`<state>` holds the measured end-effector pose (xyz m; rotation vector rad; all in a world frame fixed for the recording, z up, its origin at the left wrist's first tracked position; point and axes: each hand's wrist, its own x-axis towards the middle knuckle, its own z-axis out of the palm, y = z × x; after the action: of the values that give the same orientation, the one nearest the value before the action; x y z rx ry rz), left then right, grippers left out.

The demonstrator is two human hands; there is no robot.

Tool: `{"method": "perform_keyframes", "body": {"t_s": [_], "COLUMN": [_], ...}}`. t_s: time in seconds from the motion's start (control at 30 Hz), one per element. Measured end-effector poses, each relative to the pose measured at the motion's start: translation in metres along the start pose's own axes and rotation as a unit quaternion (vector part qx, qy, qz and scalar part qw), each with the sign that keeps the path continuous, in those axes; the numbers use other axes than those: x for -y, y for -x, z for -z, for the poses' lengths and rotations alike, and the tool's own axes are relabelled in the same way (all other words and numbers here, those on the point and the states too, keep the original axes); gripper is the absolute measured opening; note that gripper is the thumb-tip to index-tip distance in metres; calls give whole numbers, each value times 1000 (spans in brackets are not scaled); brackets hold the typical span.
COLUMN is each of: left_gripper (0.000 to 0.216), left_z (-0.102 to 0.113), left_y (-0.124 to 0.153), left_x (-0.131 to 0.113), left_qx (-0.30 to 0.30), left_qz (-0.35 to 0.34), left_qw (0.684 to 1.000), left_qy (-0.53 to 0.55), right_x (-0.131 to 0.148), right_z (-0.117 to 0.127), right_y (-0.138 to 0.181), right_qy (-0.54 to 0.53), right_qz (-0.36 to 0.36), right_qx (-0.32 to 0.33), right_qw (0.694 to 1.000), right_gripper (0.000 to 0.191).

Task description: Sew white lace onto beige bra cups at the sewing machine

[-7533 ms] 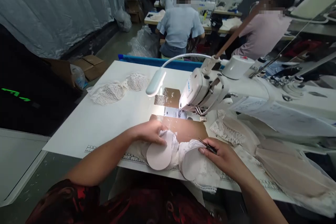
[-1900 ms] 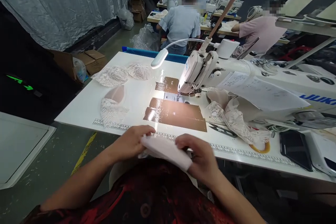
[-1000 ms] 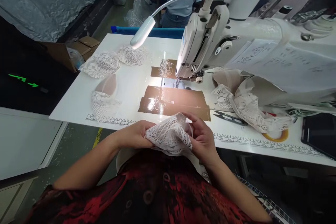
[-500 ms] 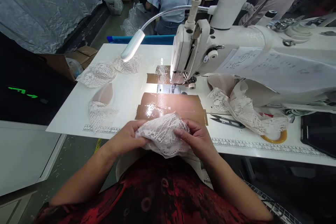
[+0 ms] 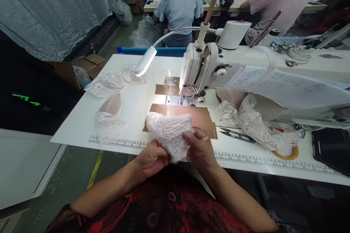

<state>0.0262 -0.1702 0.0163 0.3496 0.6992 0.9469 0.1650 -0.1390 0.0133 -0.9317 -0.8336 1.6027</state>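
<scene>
A white lace bra cup is held up in front of me, above the table's front edge and the brown tape-covered patch. My left hand is closed on its lower left edge, thumb on top. At its right side, my right hand pinches the lace between thumb and fingers. Behind the cup stands the sewing machine, its needle area lit by a lamp. Black thread snips lie right of my right hand.
More lace pieces and a beige cup with lace lie on the left of the white table. Lace-trimmed cups, a yellow tape roll and a phone-like black object are on the right. Co-workers sit beyond.
The lace cup has been turned and raised, now more upright. My left hand has moved down and right to its lower edge; my right hand still grips the right side. The camera view has tilted up.
</scene>
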Motion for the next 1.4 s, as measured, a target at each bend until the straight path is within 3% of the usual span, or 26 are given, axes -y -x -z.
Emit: {"method": "perform_keyframes", "body": {"t_s": [0.1,0.17,0.2,0.23,0.27,0.3,0.33,0.4,0.47,0.57,0.77,1.13,1.4], "left_gripper": [13,35,34,27,14,21,45,65,50,28,26,27,28], "left_z": [18,30,34,35,35,33,30,24,20,20,20,16,17], "left_y": [11,22,28,32,35,37,37,34,29,25,28,16,7], "left_x": [-10,-27,-38,-49,-59,-68,-75,-80,-78,-70,-72,-77,-75], "left_qx": [113,242,286,280,234,165,105,46,52,71,72,39,73], "left_qz": [24,43,33,-19,-92,-153,-200,-190,-139,-116,-119,-120,-118], "left_qw": [989,957,938,932,924,903,867,808,789,785,784,813,818], "left_qy": [-88,-157,-191,-229,-289,-367,-443,-556,-597,-604,-605,-569,-559], "right_x": [7,13,15,17,18,19,19,19,19,17,17,16,17], "right_z": [8,12,13,13,11,9,6,-2,-7,-12,-16,-17,-3], "right_y": [-7,-10,-10,-9,-8,-5,-3,2,5,5,1,-3,-13], "right_qy": [-39,-28,-9,16,47,80,113,174,231,288,328,317,262], "right_qz": [1,-9,-20,-31,-42,-47,-47,-36,-15,34,138,93,6], "right_qx": [-51,-36,-11,25,67,110,148,197,208,182,130,121,148], "right_qw": [998,999,1000,999,996,990,981,964,950,939,925,936,954], "right_gripper": [26,25,24,22,20,18,17,15,14,15,15,18,18]}}
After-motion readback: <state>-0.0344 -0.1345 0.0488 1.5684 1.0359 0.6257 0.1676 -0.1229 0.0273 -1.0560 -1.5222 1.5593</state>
